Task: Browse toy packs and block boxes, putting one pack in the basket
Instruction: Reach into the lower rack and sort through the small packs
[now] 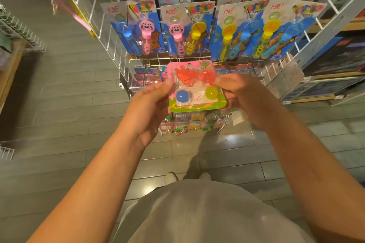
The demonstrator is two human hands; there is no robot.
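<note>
One toy pack (195, 87) at frame centre (two balls, blue and yellow), left hand (150, 104) and right hand (245, 96) gripping its side edges, four bubble-wand cards (213, 27) hanging on the wire rack (110, 23) above
</note>
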